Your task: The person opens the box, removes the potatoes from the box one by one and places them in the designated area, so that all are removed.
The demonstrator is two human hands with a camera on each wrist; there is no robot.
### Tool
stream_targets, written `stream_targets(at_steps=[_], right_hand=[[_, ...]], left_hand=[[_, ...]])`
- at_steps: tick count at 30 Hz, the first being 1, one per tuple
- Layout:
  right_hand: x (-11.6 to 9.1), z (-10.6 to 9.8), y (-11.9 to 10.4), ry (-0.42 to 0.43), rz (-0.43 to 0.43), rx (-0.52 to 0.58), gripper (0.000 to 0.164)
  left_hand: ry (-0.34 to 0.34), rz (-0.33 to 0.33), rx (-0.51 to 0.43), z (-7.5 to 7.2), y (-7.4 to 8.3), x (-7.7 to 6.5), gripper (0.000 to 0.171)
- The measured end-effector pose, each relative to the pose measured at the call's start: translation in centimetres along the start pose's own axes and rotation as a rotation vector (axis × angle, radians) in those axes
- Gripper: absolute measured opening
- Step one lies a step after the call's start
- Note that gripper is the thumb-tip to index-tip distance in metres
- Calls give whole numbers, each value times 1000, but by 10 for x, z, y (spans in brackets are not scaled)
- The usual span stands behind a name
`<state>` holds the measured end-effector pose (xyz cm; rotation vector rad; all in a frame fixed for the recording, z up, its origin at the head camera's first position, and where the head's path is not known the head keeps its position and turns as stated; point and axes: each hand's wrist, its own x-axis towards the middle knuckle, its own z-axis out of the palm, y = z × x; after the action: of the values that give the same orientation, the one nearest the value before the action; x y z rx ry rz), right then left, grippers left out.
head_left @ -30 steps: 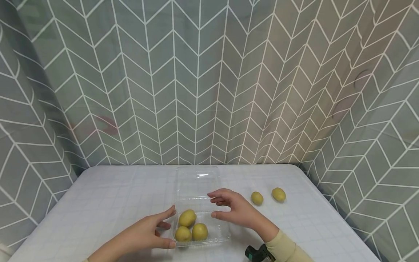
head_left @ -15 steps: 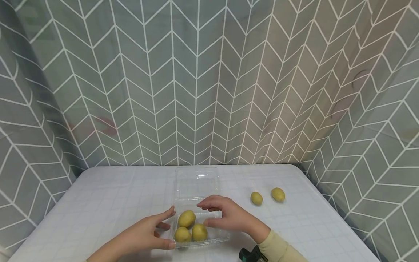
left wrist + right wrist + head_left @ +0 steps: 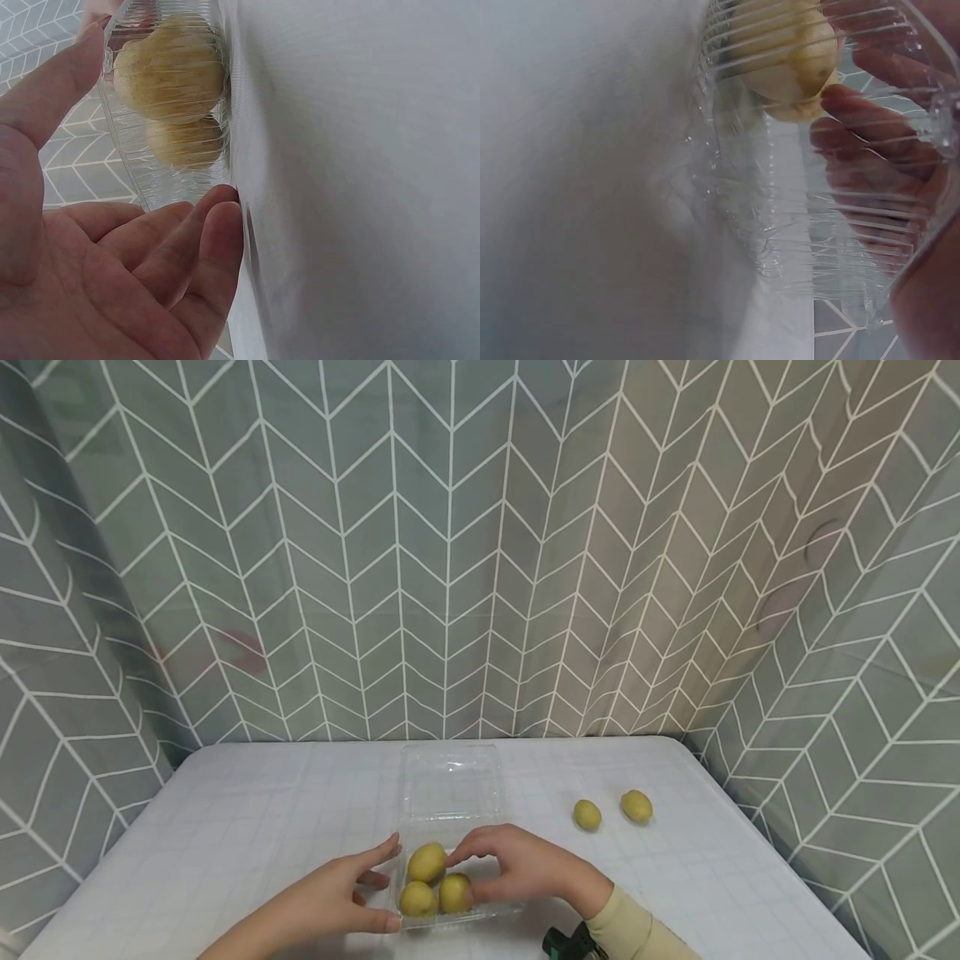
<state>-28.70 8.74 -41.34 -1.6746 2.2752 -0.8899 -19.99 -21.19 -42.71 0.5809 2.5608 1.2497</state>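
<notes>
Three yellow lemons sit in the left half of a clear plastic clamshell box on the table: a back lemon, a front-left lemon and a front-right lemon. My left hand rests at the box's left side, fingers spread and thumb on the rim. Through the ribbed wall, the left wrist view shows a lemon. Inside the box, my right hand has its loosely bent fingers and thumb right by the front-right lemon. Whether they press on it is hard to tell.
Two more lemons, one nearer and one farther right, lie on the white tablecloth. The box's lid lies folded back behind it. A patterned curtain surrounds the table's back and sides.
My right hand has moved left and down from over the box's right half to the front-right lemon. The left hand and the lemons have stayed put.
</notes>
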Motion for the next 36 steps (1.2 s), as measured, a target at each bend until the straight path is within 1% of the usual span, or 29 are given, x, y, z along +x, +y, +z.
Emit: stream_targets(at_steps=[4, 10, 15, 19, 24, 29, 33, 36], right_hand=[[1, -1, -1, -42, -9, -42, 35], [4, -2, -3, -100, -31, -71, 36], [6, -3, -6, -141, -39, -92, 38], [9, -2, -9, -168, -40, -137, 39], [14, 1, -10, -176, -3, -192, 41], [16, 5, -9, -172, 48, -199, 41], [15, 5, -7, -157, 62, -166, 42], [14, 4, -6, -124, 55, -109, 42]], left_hand=[[5, -8, 6, 0, -1, 0, 99], [4, -18, -5, 1, -2, 0, 99], [1, -8, -10, 1, -2, 0, 99], [-5, -3, -13, 0, -2, 0, 98], [-6, 8, -16, 0, -2, -1, 98], [-4, 2, -21, 0, -2, -1, 99], [-1, 3, -21, 1, -1, -1, 98], [1, 1, -13, 1, 0, 0, 98]])
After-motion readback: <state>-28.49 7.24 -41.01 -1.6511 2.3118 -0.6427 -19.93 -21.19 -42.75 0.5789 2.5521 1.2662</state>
